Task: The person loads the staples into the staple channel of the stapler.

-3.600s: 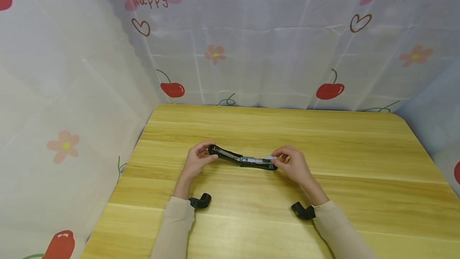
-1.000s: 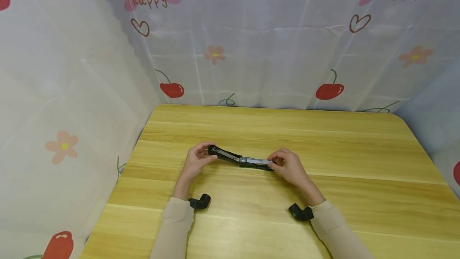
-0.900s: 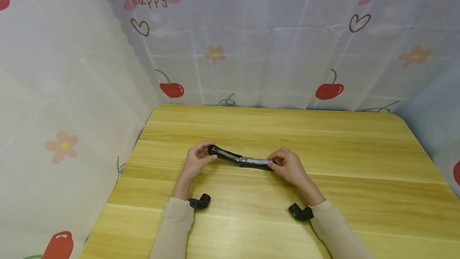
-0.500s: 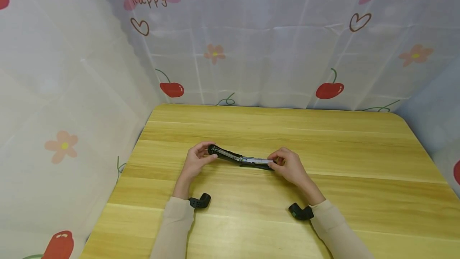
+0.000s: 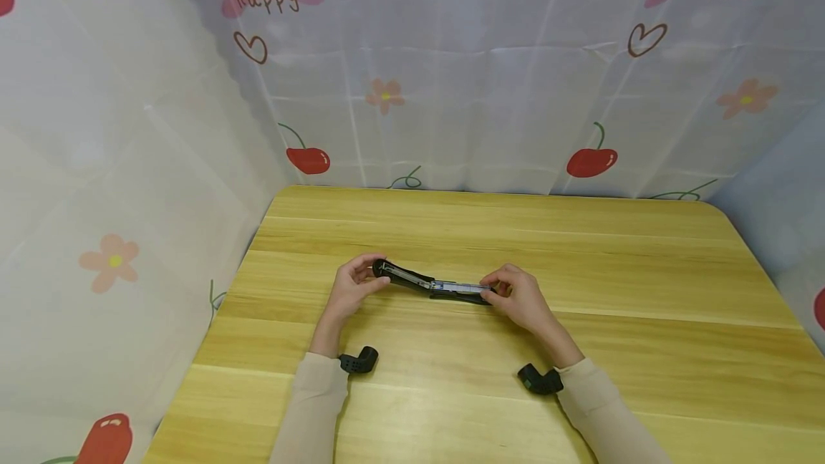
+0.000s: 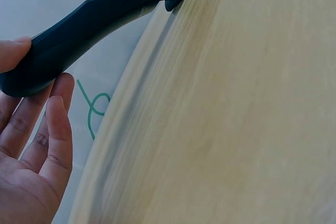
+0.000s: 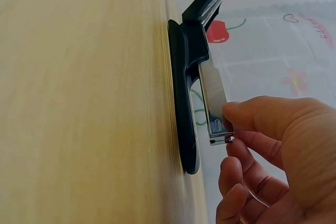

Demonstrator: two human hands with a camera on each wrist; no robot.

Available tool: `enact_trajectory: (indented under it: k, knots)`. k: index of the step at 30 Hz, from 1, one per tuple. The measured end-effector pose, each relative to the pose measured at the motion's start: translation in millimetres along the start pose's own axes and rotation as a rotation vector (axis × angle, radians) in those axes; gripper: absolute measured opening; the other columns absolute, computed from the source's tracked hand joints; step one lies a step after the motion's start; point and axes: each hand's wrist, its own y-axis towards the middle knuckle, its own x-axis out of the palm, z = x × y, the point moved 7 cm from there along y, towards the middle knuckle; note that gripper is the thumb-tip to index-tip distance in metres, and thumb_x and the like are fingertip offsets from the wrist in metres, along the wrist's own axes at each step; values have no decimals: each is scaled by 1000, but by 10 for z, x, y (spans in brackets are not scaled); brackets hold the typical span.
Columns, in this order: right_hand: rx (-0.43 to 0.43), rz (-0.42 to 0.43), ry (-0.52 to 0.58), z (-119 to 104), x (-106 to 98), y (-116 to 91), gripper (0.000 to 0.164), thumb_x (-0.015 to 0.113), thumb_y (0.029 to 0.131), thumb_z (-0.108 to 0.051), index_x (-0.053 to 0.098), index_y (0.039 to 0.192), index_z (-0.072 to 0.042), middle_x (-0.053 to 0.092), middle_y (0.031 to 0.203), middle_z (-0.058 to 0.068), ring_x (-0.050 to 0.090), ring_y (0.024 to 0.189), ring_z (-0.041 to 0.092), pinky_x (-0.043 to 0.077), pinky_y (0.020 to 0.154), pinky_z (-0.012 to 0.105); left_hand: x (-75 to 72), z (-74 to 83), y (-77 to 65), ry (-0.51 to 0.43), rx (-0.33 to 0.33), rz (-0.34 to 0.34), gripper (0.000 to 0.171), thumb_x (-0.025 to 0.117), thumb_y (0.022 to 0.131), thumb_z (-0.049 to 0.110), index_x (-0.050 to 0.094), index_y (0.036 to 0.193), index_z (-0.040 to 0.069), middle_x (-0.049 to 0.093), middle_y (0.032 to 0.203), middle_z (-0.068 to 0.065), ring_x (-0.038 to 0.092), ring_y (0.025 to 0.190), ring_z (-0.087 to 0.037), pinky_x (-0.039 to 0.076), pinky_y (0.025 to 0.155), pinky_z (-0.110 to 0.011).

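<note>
A black stapler (image 5: 407, 278) is opened out wide over the wooden table, its hinge near the middle. My left hand (image 5: 351, 286) holds the far end of its raised top between thumb and fingers; in the left wrist view that top (image 6: 84, 35) slants up to the right. A silvery staple strip (image 7: 212, 82) lies along the metal magazine in the right wrist view. My right hand (image 5: 517, 296) pinches the strip at the magazine's front end, thumb on the near side. The black base (image 7: 182, 103) is below the magazine, with a gap between them.
The wooden table (image 5: 451, 407) has rounded back corners. A patterned white curtain (image 5: 464, 113) hangs behind it and along the left. Black wrist cameras (image 5: 541, 379) sit at both sleeve cuffs.
Earlier the right hand held the pale staple strip just behind the magazine's front end. It now lies along the magazine, and the hand has shifted slightly left. The left hand has barely moved.
</note>
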Motion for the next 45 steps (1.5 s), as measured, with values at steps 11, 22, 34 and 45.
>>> enact_trajectory:
  k: [11,22,34,45]
  knots:
    - [0,-3,0,3,-18,-4,19,79,81,-9,74,99,-6,63,85,3,52,69,14,44,62,25,6,15,-13,0,1,4,46,71,86,0,56,130,-5,61,123,-15,60,92,-10,50,72,-21]
    - [78,-97,-61,118,0,-27,41,85,75,-19,71,111,-5,59,85,3,42,65,12,34,58,26,8,5,-13,-10,-5,4,45,71,86,0,58,129,-2,60,124,-19,60,92,-10,51,73,-21]
    - [88,-128,-98,133,11,-36,37,83,76,-16,71,109,-4,57,83,3,43,63,12,34,58,26,6,-17,-1,7,-24,-6,48,68,87,-3,53,133,-7,56,131,-19,57,95,-12,51,76,-21]
    - [84,-125,-99,144,13,-43,34,82,78,-17,72,109,-7,59,86,2,43,64,12,35,58,26,7,6,-4,25,14,10,47,72,86,1,57,130,-4,58,130,-20,57,92,-13,50,75,-21]
